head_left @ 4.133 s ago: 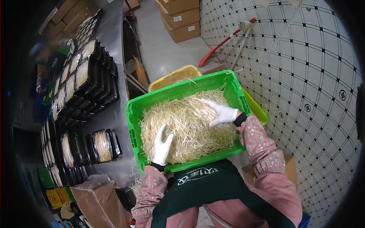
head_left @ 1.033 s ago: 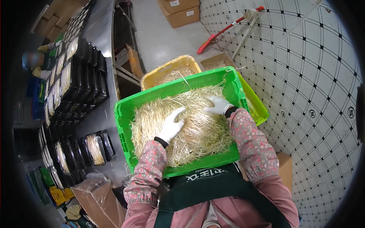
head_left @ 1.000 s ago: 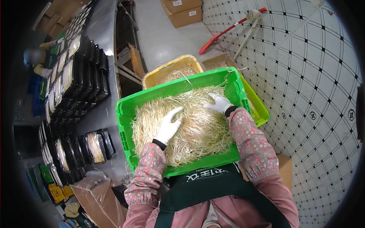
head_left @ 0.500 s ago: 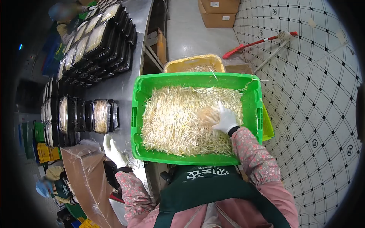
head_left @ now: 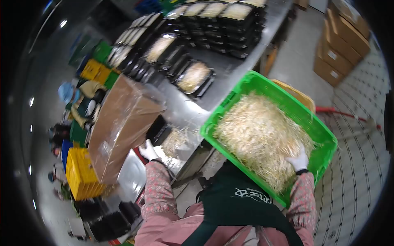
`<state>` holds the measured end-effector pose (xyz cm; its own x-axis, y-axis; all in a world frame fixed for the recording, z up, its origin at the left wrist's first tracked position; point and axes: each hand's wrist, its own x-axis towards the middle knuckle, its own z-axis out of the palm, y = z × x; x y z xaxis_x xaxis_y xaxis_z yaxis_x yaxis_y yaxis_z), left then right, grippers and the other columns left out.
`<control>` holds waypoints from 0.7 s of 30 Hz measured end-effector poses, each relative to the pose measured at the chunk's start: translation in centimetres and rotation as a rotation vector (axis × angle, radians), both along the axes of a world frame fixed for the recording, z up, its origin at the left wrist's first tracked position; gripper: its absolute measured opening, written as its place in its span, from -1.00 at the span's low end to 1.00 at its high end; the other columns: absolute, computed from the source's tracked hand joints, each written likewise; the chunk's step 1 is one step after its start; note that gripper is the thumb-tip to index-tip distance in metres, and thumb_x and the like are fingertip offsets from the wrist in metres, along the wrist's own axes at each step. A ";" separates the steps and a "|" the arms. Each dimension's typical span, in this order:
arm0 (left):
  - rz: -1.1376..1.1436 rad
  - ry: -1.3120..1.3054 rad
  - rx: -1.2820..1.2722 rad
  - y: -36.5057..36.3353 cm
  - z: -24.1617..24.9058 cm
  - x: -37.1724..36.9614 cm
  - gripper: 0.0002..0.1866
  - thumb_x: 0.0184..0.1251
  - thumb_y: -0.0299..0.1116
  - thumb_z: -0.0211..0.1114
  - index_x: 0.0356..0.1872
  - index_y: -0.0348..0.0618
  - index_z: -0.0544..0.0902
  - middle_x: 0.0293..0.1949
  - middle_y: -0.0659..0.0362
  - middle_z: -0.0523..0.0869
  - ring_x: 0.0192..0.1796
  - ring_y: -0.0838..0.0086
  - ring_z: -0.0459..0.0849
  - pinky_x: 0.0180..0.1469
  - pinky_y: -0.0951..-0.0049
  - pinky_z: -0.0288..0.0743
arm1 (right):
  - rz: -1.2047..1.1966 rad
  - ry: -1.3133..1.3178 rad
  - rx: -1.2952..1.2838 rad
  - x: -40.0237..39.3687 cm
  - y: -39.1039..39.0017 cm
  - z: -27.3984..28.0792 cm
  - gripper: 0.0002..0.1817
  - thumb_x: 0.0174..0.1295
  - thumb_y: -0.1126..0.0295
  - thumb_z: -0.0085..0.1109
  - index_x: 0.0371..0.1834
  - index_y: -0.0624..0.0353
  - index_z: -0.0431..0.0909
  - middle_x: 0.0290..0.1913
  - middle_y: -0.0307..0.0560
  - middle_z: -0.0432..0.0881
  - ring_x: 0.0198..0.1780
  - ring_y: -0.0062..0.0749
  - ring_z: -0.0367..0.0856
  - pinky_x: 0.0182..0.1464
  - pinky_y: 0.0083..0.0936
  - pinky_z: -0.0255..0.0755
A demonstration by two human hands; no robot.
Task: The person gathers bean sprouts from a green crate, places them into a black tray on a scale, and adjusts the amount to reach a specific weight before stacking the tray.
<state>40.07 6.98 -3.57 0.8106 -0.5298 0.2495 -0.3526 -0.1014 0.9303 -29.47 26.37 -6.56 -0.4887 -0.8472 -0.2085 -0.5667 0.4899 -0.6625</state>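
My right hand, in a white glove, is in the bean sprouts near the right end of a green crate. Its fingers curl into the sprouts, partly hidden by them. My left hand, also gloved, is at the lower edge of a black plastic tray on the metal table. Blur hides whether its fingers grip the tray. Loose sprouts lie on the table right of that tray.
Filled black packs stand in stacks along the metal table. A large brown carton in plastic is left of my left hand. Behind the crate are a yellow tub and a red-handled tool. Co-workers stand far left.
My view has turned left, so the crate appears tilted and further right. My left hand has moved from beside the filled packs to the black tray. My right hand stays among the sprouts.
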 end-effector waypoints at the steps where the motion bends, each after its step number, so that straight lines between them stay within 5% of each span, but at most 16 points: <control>1: -0.078 0.059 -0.027 0.3 -2.4 2.4 -0.44 0.23 -0.40 0.41 0.22 -0.47 0.49 0.18 -0.06 0.61 0.19 0.25 0.57 0.30 0.28 0.38 | -0.031 -0.122 -0.071 -0.3 0.1 0.7 0.13 -0.37 0.31 0.63 0.44 0.17 0.24 0.03 0.11 0.68 0.03 -0.13 0.67 0.14 -0.35 0.50; 4: 0.153 0.276 0.135 0.7 -2.7 1.0 -0.19 0.20 -0.15 0.47 0.33 -0.49 0.35 0.23 -0.16 0.55 0.21 0.22 0.55 0.29 0.30 0.39 | -0.112 -0.626 -0.412 -0.4 0.2 3.6 0.01 -0.29 0.72 0.44 0.42 0.27 0.25 0.24 -0.02 0.52 0.20 -0.27 0.54 0.26 -0.35 0.43; 5: 0.245 0.337 0.190 0.5 -2.2 -0.2 -0.10 0.16 -0.02 0.49 0.33 -0.51 0.33 0.09 -0.12 0.62 -0.02 0.25 0.66 0.04 0.32 0.55 | -0.106 -0.722 -0.424 -1.2 0.4 3.3 0.00 -0.28 0.76 0.41 0.41 0.26 0.25 0.24 -0.02 0.52 0.19 -0.28 0.54 0.25 -0.36 0.44; 7: 0.120 0.533 0.292 0.4 -2.6 0.2 -0.06 0.13 0.03 0.51 0.32 -0.52 0.32 -0.08 -0.03 0.66 -0.31 0.37 0.65 -0.28 0.37 0.54 | -0.099 -0.786 -0.292 -1.1 0.5 3.1 0.07 -0.29 0.74 0.42 0.47 0.29 0.17 0.25 -0.01 0.51 0.17 -0.26 0.56 0.25 -0.36 0.44; 8: 0.099 0.564 0.249 -0.1 -3.7 0.5 -0.13 0.09 0.08 0.52 0.21 -0.47 0.43 -0.25 0.07 0.66 -0.45 0.47 0.56 -0.44 0.42 0.43 | -0.055 -0.513 -0.071 -1.3 0.6 3.1 0.10 -0.30 0.74 0.43 0.48 0.29 0.13 0.25 0.00 0.51 0.17 -0.25 0.56 0.25 -0.37 0.44; 9: 0.190 0.644 0.278 -0.3 -2.1 -1.1 -0.36 0.07 -0.01 0.54 -0.04 -0.36 0.57 -0.35 0.14 0.64 -0.45 0.45 0.55 -0.42 0.40 0.44 | -0.011 -0.232 0.145 0.6 -0.1 6.7 0.13 -0.31 0.73 0.43 0.50 0.30 0.10 0.25 0.01 0.52 0.16 -0.25 0.57 0.25 -0.37 0.44; 11: 0.334 0.519 0.210 -1.9 -7.6 1.9 -0.58 0.04 -0.14 0.52 -0.27 -0.27 0.59 -0.46 0.21 0.59 -0.44 0.45 0.55 -0.35 0.42 0.47 | 0.019 -0.122 0.114 0.9 -0.9 7.5 0.19 -0.33 0.71 0.44 0.53 0.30 0.03 0.25 0.03 0.52 0.16 -0.25 0.57 0.25 -0.39 0.43; 13: 0.349 0.671 0.081 -1.7 -6.6 1.2 -0.69 0.06 -0.28 0.46 -0.30 -0.27 0.58 -0.43 0.20 0.61 -0.38 0.45 0.57 -0.25 0.44 0.49 | -0.001 -0.486 -0.361 -0.4 -0.4 3.8 0.25 -0.35 0.68 0.46 0.56 0.29 -0.05 0.25 0.06 0.53 0.16 -0.25 0.58 0.25 -0.40 0.43; 14: 0.350 0.743 0.013 -1.9 -5.3 0.6 -0.74 0.06 -0.35 0.42 -0.31 -0.27 0.58 -0.42 0.20 0.61 -0.36 0.45 0.59 -0.21 0.45 0.50 | 0.014 -0.399 -0.290 0.3 -1.2 6.0 0.25 -0.35 0.66 0.45 0.56 0.29 -0.06 0.26 0.10 0.52 0.18 -0.28 0.57 0.25 -0.42 0.42; 17: 0.223 0.498 -0.213 -1.9 -1.7 -1.1 -0.85 0.12 -0.47 0.33 -0.31 -0.28 0.58 -0.36 0.18 0.65 -0.29 0.45 0.61 -0.12 0.45 0.50 | 0.178 -0.264 -0.330 4.7 -5.2 12.5 0.24 -0.34 0.61 0.47 0.56 0.28 -0.04 0.25 0.11 0.53 0.16 -0.26 0.58 0.24 -0.42 0.43; 19: 0.052 0.643 -0.375 -2.1 1.4 -2.0 -0.78 0.19 -0.62 0.24 -0.13 -0.32 0.52 -0.10 0.08 0.68 -0.06 0.40 0.64 0.08 0.41 0.49 | 0.287 -0.198 -0.377 8.4 -8.4 16.3 0.24 -0.34 0.52 0.50 0.56 0.27 -0.03 0.23 0.13 0.56 0.15 -0.23 0.61 0.22 -0.43 0.45; 21: -0.017 0.363 -0.347 -1.7 5.0 -3.7 -0.64 0.27 -0.64 0.21 0.09 -0.33 0.45 0.12 0.01 0.60 0.15 0.35 0.57 0.27 0.36 0.38 | 0.424 0.120 -0.366 13.8 -11.6 20.0 0.24 -0.34 0.34 0.55 0.54 0.21 0.02 0.16 0.16 0.60 0.10 -0.12 0.65 0.16 -0.39 0.50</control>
